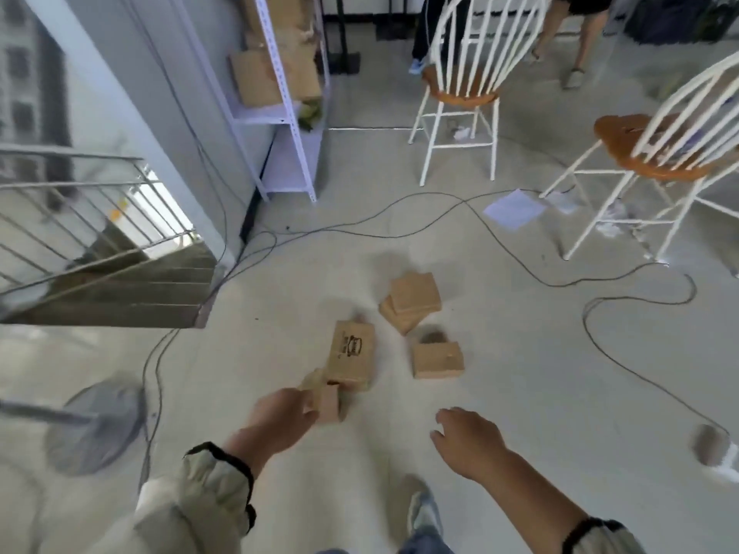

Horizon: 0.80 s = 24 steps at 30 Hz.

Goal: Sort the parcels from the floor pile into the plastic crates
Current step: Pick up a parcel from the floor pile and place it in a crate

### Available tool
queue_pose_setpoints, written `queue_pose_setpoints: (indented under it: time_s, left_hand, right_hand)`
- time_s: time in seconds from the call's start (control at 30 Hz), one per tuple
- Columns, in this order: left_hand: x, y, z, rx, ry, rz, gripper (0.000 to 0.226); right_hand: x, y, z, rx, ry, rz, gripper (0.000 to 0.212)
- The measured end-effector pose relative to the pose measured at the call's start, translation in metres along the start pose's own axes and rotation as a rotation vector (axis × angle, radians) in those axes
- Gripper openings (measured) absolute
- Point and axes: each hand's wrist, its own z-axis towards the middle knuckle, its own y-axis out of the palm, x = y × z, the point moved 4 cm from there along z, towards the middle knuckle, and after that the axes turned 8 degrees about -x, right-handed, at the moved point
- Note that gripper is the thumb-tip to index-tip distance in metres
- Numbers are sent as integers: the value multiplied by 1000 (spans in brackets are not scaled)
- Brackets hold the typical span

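Note:
Several brown cardboard parcels lie on the pale floor ahead of me. A printed long parcel (pixel 352 353) lies in the middle, a small cube parcel (pixel 438 359) to its right, and a stack of two flat parcels (pixel 412 299) beyond. My left hand (pixel 280 413) reaches low over the floor, its fingers against a small parcel (pixel 326 399) at the near end of the printed one. My right hand (pixel 468 437) hovers with fingers spread and holds nothing. No plastic crate is in view.
Black cables (pixel 480 217) snake across the floor. Two white chairs with orange seats (pixel 460 90) (pixel 648 153) stand at the back right, where a person's legs (pixel 576 42) show. A white shelf rack (pixel 288 113) holds boxes. A stairwell with railing (pixel 100 233) drops at left, near a fan base (pixel 96 425).

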Motion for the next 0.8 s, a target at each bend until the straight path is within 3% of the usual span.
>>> queue_pose_setpoints:
  time_s: [0.2,0.4,0.53,0.67,0.8]
  left_hand:
    - [-61,116,147,-15,-155,-76,35]
    - [-149,278,296,-80,-325,46,27]
    - [-200,344,379,-12,-395,84,25]
    - [-236,380,435,75,-483,28,30]
    - [-244,394,458,92,-449,26,40]
  right_hand:
    - [-36,68,192,-90,-183,-222,29]
    - [-33,175,399,-154,-225,-579,30]
    - [-57,247,519,-138,-280,-711,30]
    - [-82,290,593,-156,-311,-692,34]
    - [-92,300,615,-179,-342,-535,35]
